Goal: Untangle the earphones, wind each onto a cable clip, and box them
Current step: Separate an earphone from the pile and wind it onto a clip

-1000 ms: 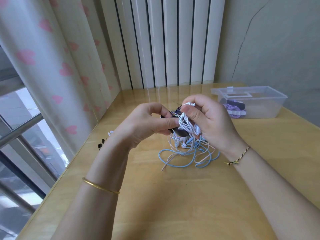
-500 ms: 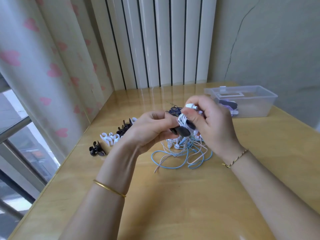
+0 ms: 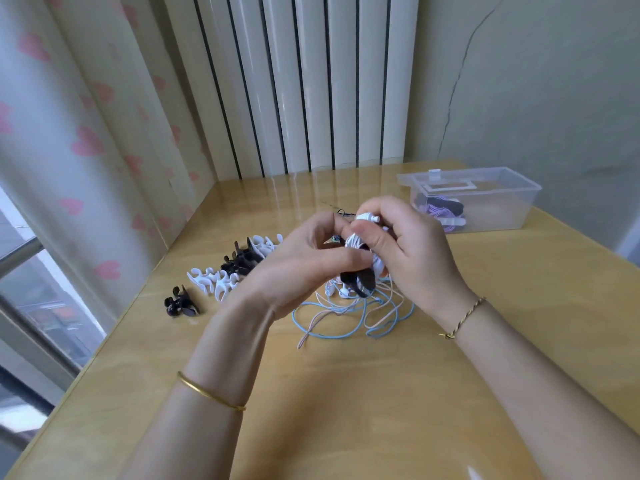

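Both hands meet above the middle of the wooden table (image 3: 346, 393). My left hand (image 3: 301, 265) pinches a black cable clip (image 3: 360, 284) that carries a wound white earphone cable (image 3: 360, 245). My right hand (image 3: 408, 251) grips the white winding from the right, its thumb pressed on the coils and a white plug end sticking out on top. Below the hands lies a loose tangle of blue and pink earphone cables (image 3: 349, 317). A clear plastic box (image 3: 478, 202) at the back right holds a purple wound earphone.
A row of spare black and white cable clips (image 3: 225, 275) lies left of the hands, with one black clip (image 3: 180, 304) apart at the near end. A curtain with pink hearts and a window line the left edge; a white radiator stands behind.
The view has shifted right, so the clip row shows more fully. The hands stay together on the clip, with the right thumb moved over the white coils.
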A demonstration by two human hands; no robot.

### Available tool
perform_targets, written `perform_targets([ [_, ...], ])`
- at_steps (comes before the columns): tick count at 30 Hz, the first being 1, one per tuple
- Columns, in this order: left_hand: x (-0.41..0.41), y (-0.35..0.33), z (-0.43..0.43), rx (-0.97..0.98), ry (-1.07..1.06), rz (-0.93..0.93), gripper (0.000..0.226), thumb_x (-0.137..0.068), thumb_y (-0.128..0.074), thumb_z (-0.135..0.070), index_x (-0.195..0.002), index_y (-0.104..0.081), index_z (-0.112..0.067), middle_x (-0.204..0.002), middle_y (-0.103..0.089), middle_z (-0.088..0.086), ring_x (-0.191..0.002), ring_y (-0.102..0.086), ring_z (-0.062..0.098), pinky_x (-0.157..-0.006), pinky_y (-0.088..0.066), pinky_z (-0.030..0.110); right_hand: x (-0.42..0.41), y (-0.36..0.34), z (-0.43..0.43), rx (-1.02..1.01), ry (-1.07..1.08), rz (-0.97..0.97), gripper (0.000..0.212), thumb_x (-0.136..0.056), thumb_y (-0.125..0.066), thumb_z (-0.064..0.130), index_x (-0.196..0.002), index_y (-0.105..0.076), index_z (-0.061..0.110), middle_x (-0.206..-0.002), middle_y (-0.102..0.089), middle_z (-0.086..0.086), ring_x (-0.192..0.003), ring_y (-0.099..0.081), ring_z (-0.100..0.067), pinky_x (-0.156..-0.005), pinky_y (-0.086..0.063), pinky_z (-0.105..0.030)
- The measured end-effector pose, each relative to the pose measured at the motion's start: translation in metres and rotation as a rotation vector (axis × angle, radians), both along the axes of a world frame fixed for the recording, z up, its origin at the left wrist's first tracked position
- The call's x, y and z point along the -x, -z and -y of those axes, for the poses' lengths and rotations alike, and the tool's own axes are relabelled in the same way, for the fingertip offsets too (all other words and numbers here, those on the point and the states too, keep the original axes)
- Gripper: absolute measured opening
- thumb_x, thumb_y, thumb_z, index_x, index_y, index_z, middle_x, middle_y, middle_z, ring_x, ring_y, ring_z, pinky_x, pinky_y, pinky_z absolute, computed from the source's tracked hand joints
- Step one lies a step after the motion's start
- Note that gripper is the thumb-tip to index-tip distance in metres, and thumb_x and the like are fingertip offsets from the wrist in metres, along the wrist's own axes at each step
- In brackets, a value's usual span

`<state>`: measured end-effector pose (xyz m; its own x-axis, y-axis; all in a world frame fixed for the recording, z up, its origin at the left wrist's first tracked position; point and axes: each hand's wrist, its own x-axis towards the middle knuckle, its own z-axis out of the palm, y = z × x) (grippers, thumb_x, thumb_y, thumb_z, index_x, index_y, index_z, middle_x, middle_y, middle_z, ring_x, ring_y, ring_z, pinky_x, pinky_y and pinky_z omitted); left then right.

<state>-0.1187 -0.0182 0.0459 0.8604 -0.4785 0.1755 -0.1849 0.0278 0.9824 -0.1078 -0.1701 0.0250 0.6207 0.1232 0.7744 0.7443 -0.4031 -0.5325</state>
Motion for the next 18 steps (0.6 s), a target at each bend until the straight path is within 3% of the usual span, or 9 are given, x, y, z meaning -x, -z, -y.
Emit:
perform_targets([
  [2,-0.001,-0.001,0.003,-0.088,-0.084,0.020,0.034,-0.061,-0.063,-0.008,-0.091,-0.048,-0.005,-0.061,-0.062,0.005,-0.054,-0.057,0.022,-0.060,-0.045,0.033,-0.002,0.002,0.001,0.013,0.011,-0.032,0.026,-0.090,-0.056,0.035,-0.087,-0.060,0.009,-0.068,-0.053,0.012,-0.062,-0.049,-0.006,-0.056,-0.036,-0.010],
  [6,0.000,0.000,0.013,-0.109,-0.180,0.033,0.032,-0.063,-0.052,-0.008,-0.095,-0.052,-0.005,-0.054,-0.055,0.001,-0.048,-0.049,0.016,-0.051,-0.041,0.027,-0.007,0.003,0.001,0.047,0.072,-0.024,0.035,-0.087,-0.048,0.045,-0.090,-0.058,0.012,-0.068,-0.050,0.016,-0.061,-0.048,-0.004,-0.055,-0.037,-0.012],
  [10,-0.001,0.004,0.018,-0.062,-0.212,0.051,0.036,-0.066,-0.051,-0.009,-0.101,-0.057,-0.002,-0.058,-0.054,0.003,-0.049,-0.048,0.016,-0.050,-0.040,0.026,-0.008,0.006,0.001,0.089,0.161,0.046,0.041,-0.088,-0.046,0.046,-0.091,-0.059,0.007,-0.076,-0.056,0.003,-0.068,-0.052,-0.019,-0.060,-0.042,-0.031],
  [15,-0.004,0.004,0.025,-0.034,-0.285,0.051,0.007,-0.086,-0.053,0.001,-0.092,-0.057,0.000,-0.053,-0.050,-0.004,-0.044,-0.042,0.012,-0.043,-0.035,0.020,-0.010,0.008,-0.004,0.087,0.262,0.128,0.040,-0.090,-0.045,0.041,-0.090,-0.060,0.004,-0.075,-0.059,-0.004,-0.064,-0.052,-0.024,-0.058,-0.041,-0.034],
  [18,-0.005,0.004,0.028,-0.040,-0.322,0.066,0.014,-0.088,-0.047,0.002,-0.082,-0.054,-0.009,-0.056,-0.048,-0.003,-0.043,-0.038,0.010,-0.042,-0.030,0.020,-0.011,0.008,-0.006,0.089,0.341,0.181,0.038,-0.090,-0.046,0.038,-0.090,-0.061,0.003,-0.073,-0.059,-0.005,-0.061,-0.049,-0.023,-0.055,-0.037,-0.032],
])
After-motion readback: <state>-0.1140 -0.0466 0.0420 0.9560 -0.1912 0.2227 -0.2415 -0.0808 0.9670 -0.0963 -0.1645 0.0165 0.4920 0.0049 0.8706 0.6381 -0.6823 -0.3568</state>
